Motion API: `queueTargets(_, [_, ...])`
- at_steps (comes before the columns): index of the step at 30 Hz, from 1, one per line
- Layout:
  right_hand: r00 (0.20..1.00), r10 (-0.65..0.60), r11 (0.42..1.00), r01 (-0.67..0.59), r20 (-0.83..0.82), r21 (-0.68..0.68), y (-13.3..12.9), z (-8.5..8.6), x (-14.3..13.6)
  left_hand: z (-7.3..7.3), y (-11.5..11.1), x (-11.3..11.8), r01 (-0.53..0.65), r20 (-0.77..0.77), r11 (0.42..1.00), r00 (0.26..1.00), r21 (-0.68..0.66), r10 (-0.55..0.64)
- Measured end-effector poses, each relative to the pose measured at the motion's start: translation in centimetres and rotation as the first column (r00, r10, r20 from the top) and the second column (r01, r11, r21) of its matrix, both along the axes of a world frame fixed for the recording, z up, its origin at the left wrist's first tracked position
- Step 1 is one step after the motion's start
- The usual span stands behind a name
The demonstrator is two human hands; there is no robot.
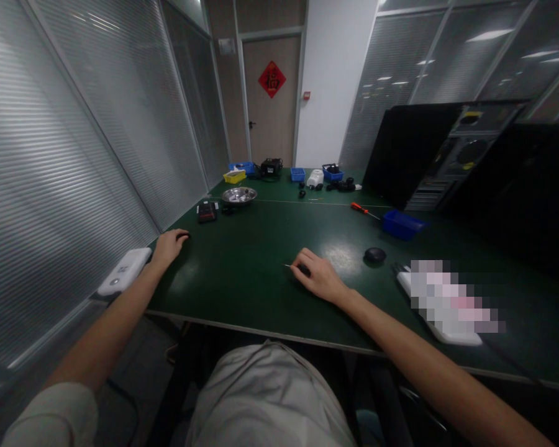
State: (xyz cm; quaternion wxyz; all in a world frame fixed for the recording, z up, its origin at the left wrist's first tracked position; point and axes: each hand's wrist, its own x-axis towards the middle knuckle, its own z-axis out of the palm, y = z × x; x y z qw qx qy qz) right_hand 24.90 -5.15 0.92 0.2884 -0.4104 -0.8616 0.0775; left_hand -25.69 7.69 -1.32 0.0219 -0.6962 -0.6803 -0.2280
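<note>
My right hand (317, 277) is over the middle of the green table (251, 279), its fingers closed on a thin tool (287, 266) whose slim metal tip points left. Part of a dark handle shows between thumb and fingers. At the table's left edge my left hand (168, 246) has its fingertips together on a small dark object (186, 235), too small to name. A dark box with red marks (207, 212) lies beyond my left hand, beside a round metal dish (239, 196). To the right of my right hand sits a black computer mouse (374, 255).
A blue tray (402, 224) and an orange-handled screwdriver (359, 208) lie at the right, before a large black computer case (414, 149). A white power strip (447, 316) is near the right front. Small bins, including a yellow tray (234, 177), stand at the back.
</note>
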Motion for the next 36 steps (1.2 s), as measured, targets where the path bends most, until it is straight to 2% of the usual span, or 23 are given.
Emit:
queueTargets(3, [1.0, -0.001, 1.0, 0.001, -0.004, -0.005, 0.0, 0.0, -0.1, -0.6, 0.1, -0.9, -0.088, 0.018, 0.996, 0.996, 0.02, 0.088])
queueTargets(10, [1.0, 0.003, 1.0, -0.003, -0.002, -0.004, 0.0, -0.2, -0.2, -0.6, 0.1, -0.1, -0.131, 0.084, 0.989, 0.989, 0.069, 0.125])
queueTargets(17, [1.0, 0.009, 1.0, -0.009, -0.007, -0.001, -0.1, 0.0, -0.1, 0.3, -1.1, 0.7, -0.037, -0.071, 0.992, 0.996, 0.121, 0.046])
queueTargets(25, [1.0, 0.0, 1.0, 0.0, -0.003, 0.008, 0.1, -0.3, -0.2, 0.0, -1.0, 0.6, -0.013, -0.123, 0.994, 0.992, 0.107, 0.027])
queueTargets(31, [1.0, 0.01, 1.0, -0.01, -0.007, 0.009, 0.0, -0.2, -0.1, 0.3, -1.6, 1.4, -0.047, -0.244, 0.997, 0.968, 0.059, 0.06])
queueTargets(36, [1.0, 0.015, 1.0, -0.015, -0.007, 0.005, 0.1, -0.2, -0.1, 0.4, -1.7, 1.5, -0.007, -0.368, 0.998, 0.929, 0.07, 0.032])
